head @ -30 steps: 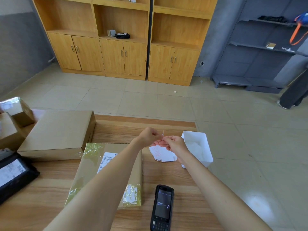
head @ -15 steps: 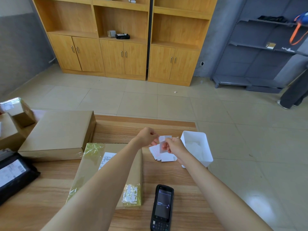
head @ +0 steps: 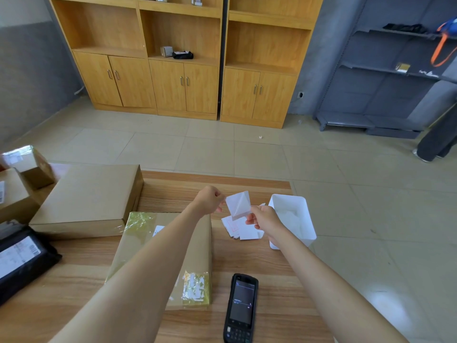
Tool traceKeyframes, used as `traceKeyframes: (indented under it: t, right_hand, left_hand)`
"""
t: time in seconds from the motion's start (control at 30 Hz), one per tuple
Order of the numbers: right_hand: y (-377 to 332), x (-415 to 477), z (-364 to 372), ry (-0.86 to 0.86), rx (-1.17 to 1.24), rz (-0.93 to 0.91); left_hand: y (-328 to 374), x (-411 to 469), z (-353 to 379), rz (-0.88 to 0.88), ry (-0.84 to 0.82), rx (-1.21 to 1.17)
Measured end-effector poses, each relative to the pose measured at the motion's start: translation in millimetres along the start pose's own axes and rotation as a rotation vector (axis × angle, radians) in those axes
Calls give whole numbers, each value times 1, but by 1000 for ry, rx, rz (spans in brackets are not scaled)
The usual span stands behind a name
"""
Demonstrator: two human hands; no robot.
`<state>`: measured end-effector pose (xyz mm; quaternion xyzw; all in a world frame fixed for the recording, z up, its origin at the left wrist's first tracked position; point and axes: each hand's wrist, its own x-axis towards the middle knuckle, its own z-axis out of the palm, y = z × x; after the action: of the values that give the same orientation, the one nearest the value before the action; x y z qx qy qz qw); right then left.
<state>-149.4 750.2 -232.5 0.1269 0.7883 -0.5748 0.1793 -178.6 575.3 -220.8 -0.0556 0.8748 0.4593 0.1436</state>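
Observation:
Above the wooden table [head: 247,263] both my hands hold one small white label [head: 238,204] that is partly peeled into two layers. My left hand [head: 210,200] pinches its upper left corner. My right hand [head: 263,219] pinches the lower right edge. Below the label a small pile of white labels [head: 241,230] lies on the table. A flat cardboard parcel [head: 195,256] with yellowish tape lies under my left forearm.
A white plastic bin [head: 300,206] stands at the table's right edge. A black handheld scanner [head: 241,306] lies near the front. A large cardboard box [head: 89,196], smaller boxes [head: 22,167] and a black mailer bag [head: 22,256] sit at the left. Someone's legs [head: 437,139] show at far right.
The label, edge-on and barely visible a second ago, is now spread wide between my hands. My hands have moved apart, the right one lower and to the right.

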Motion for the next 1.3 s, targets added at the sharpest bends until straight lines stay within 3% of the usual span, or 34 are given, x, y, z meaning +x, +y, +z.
traceKeyframes:
  t: [1.3]
  right_hand:
    - [21, 15, -52, 316, 43, 15]
  left_hand:
    - [-22, 13, -24, -102, 256, 24]
